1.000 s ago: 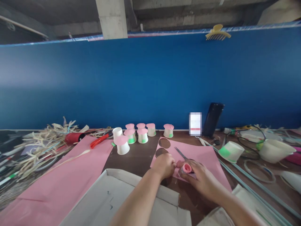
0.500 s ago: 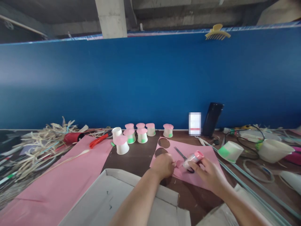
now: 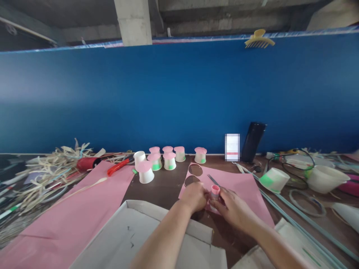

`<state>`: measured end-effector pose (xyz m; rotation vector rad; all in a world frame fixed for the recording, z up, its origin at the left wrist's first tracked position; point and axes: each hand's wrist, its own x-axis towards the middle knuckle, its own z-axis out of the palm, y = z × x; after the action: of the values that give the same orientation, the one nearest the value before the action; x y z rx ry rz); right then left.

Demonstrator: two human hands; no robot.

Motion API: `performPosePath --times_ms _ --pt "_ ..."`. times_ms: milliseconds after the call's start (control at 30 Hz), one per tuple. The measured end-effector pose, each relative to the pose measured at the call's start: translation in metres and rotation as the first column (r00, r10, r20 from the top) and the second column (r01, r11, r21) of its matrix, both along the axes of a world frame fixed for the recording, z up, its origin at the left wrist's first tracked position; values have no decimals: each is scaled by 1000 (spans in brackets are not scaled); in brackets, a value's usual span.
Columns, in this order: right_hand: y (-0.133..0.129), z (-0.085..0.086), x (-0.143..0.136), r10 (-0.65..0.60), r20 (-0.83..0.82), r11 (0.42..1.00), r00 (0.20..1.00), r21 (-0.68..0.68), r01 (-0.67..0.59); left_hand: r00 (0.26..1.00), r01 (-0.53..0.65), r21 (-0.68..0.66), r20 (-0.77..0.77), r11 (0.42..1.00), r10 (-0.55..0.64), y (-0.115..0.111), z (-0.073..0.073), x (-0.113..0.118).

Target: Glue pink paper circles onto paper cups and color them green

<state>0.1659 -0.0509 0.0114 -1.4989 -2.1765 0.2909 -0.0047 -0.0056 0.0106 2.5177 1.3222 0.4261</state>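
My right hand is wrapped around a glue stick with a pink end. It stands nearly upright, pink end up, low over a pink paper sheet with round holes cut out. My left hand is closed just left of the glue stick, its fingertips at a small pink paper piece that is mostly hidden. Scissors lie on the sheet, their handles covered by my right hand. Several paper cups stand upside down behind, topped with pink paper discs.
A grey cardboard box sits in front of me. On the left lie a larger pink sheet, a red-handled tool and a heap of pale strips. A black bottle, tipped cup and tubes are on the right.
My right hand has moved left and down, turning the glue stick from tilted to nearly upright beside my left hand. My left hand has stayed almost in place.
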Motion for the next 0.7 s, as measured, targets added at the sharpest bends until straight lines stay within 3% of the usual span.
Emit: performPosePath --times_ms 167,400,700 --pt "-8 7 7 41 -9 999 999 -18 -41 1000 1 25 -8 1000 -1 1 -1 1" --pt "-7 6 15 -113 -253 994 961 -28 109 1000 5 37 -27 999 -4 0 1 1" --pt "-4 3 -1 -36 -31 999 999 23 37 999 3 60 -36 998 -1 0 1 1"
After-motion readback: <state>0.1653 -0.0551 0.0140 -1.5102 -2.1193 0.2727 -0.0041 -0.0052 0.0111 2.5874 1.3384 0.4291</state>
